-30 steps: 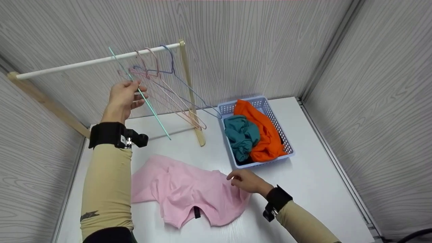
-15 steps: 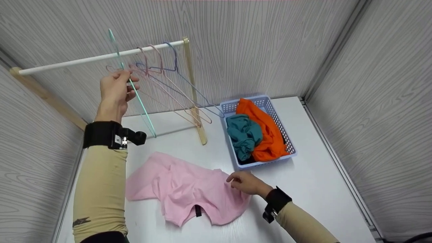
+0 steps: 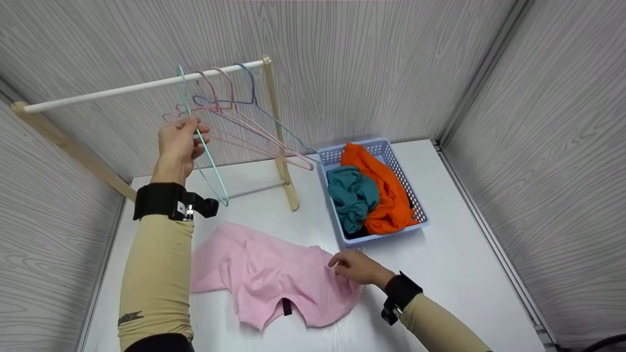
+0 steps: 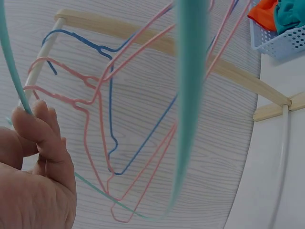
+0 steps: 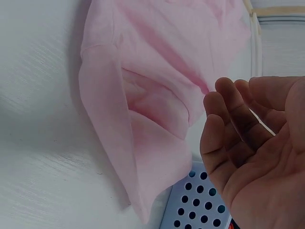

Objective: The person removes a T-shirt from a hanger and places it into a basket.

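Note:
My left hand (image 3: 180, 139) pinches a mint-green wire hanger (image 3: 213, 166) near its neck, beside the white rod (image 3: 112, 91) of the clothes rack. The hook stands at the rod in the head view; whether it bears on the rod I cannot tell. Two pink hangers (image 4: 90, 100) and a blue hanger (image 4: 112, 71) hang to the right of it. On the white table a pink shirt (image 3: 279, 274) lies spread out and wrinkled, a black tag at its neckline. Over the shirt's right end, my right hand (image 3: 359, 266) hovers with loosely curled fingers, holding nothing.
A light-blue perforated basket (image 3: 337, 225) stands at the back right of the table, holding a teal garment (image 3: 353, 195) and an orange garment (image 3: 384, 190). Wooden legs (image 3: 73, 149) support the rack. Grey wood-patterned walls (image 3: 371, 68) enclose the table.
The mint-green hanger first rose leftward with my left hand, then came down and right, its hook now at the rod. The pink hangers swung. My right hand stayed about still.

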### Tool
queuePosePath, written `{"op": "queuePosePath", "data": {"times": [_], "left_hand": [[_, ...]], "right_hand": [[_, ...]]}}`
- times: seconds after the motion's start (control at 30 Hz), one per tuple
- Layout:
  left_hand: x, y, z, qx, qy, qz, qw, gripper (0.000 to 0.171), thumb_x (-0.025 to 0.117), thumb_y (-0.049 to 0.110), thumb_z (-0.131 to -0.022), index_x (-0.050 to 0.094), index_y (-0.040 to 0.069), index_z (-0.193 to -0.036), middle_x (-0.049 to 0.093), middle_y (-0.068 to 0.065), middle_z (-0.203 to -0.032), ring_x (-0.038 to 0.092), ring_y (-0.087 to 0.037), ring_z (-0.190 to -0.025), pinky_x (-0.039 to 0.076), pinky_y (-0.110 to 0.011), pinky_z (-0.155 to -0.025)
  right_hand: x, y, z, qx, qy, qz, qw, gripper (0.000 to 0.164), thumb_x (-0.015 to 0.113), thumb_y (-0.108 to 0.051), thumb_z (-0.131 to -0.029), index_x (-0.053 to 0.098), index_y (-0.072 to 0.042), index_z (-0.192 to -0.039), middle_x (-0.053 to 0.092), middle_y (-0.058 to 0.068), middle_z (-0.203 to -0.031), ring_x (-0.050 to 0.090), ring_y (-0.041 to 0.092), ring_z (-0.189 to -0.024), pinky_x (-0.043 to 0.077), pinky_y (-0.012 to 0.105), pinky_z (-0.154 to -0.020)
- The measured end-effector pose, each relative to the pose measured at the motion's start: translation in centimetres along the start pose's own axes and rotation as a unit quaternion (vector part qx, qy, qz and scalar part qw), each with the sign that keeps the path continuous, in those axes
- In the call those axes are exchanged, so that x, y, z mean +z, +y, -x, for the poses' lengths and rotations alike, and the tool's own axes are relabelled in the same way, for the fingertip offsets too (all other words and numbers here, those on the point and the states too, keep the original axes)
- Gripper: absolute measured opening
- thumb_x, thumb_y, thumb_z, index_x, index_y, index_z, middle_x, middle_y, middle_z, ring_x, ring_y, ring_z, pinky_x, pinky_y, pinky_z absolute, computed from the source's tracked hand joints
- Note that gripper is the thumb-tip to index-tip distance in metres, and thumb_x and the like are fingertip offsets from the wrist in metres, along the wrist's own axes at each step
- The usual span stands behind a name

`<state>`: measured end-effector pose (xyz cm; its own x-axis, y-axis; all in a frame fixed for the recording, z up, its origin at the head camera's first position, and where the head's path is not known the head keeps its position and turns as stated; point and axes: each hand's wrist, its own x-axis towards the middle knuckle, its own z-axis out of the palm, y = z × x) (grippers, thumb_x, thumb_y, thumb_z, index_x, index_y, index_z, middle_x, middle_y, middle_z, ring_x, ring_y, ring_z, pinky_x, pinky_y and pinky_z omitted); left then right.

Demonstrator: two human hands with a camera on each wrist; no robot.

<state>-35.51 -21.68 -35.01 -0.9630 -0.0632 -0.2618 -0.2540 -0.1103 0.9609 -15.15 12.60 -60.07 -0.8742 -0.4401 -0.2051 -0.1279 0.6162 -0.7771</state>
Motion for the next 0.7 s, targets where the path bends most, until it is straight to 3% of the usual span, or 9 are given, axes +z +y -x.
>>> {"op": "queuePosePath", "data": {"times": [0.2,0.4,0.47,0.57,0.63,0.7], "left_hand": [[0.2,-1.7,-0.7,-0.005,-0.006,-0.030,0.9995,0.041,0.044,0.033,-0.103,0.050,0.008,-0.135,0.062,-0.003,-0.103,0.065,-0.009,-0.069,0.052,-0.015,-0.055],[-0.9,-3.2,-0.1,0.013,-0.013,-0.078,0.9968,0.041,0.042,0.033,-0.104,0.050,0.010,-0.136,0.060,-0.005,-0.111,0.066,-0.011,-0.081,0.056,-0.019,-0.061],[-1.6,-4.0,0.2,0.016,-0.012,-0.098,0.9950,0.041,0.042,0.032,-0.104,0.050,0.009,-0.137,0.060,-0.004,-0.109,0.066,-0.010,-0.080,0.057,-0.020,-0.062],[-2.6,-5.6,0.9,0.019,-0.016,-0.151,0.9882,0.042,0.040,0.031,-0.105,0.050,0.006,-0.137,0.060,-0.003,-0.106,0.067,-0.008,-0.077,0.058,-0.020,-0.062],[-3.1,-7.0,1.4,0.025,-0.022,-0.198,0.9797,0.040,0.038,0.030,-0.105,0.052,0.005,-0.133,0.061,-0.005,-0.105,0.067,-0.008,-0.075,0.058,-0.022,-0.062],[-3.5,-8.7,2.1,0.030,-0.037,-0.245,0.9684,0.040,0.037,0.030,-0.105,0.053,0.004,-0.131,0.061,-0.009,-0.107,0.067,-0.009,-0.075,0.059,-0.023,-0.063]], "right_hand": [[0.1,0.0,-0.2,0.011,-0.004,0.009,1.000,0.025,0.053,-0.007,-0.094,0.068,0.001,-0.112,0.069,0.009,-0.091,0.059,0.012,-0.076,0.053,0.025,-0.067],[0.9,-0.9,-1.4,-0.006,-0.001,0.028,1.000,0.023,0.055,-0.006,-0.093,0.067,0.001,-0.111,0.070,0.013,-0.101,0.061,0.018,-0.086,0.054,0.032,-0.076],[1.5,-1.4,-2.1,0.009,0.004,0.029,1.000,0.026,0.055,-0.008,-0.094,0.064,0.000,-0.117,0.068,0.015,-0.106,0.061,0.022,-0.091,0.054,0.037,-0.081],[2.9,-2.5,-3.4,0.041,0.034,0.061,0.997,0.038,0.055,-0.015,-0.096,0.053,-0.005,-0.132,0.062,0.019,-0.117,0.061,0.029,-0.100,0.053,0.046,-0.089],[4.2,-3.3,-4.4,0.062,0.043,0.111,0.991,0.049,0.054,-0.025,-0.098,0.043,-0.014,-0.144,0.053,0.021,-0.133,0.058,0.035,-0.113,0.051,0.051,-0.095],[6.0,-4.1,-5.2,0.069,0.035,0.173,0.982,0.060,0.057,-0.036,-0.096,0.033,-0.026,-0.151,0.041,0.022,-0.147,0.052,0.041,-0.123,0.052,0.054,-0.092]]}}
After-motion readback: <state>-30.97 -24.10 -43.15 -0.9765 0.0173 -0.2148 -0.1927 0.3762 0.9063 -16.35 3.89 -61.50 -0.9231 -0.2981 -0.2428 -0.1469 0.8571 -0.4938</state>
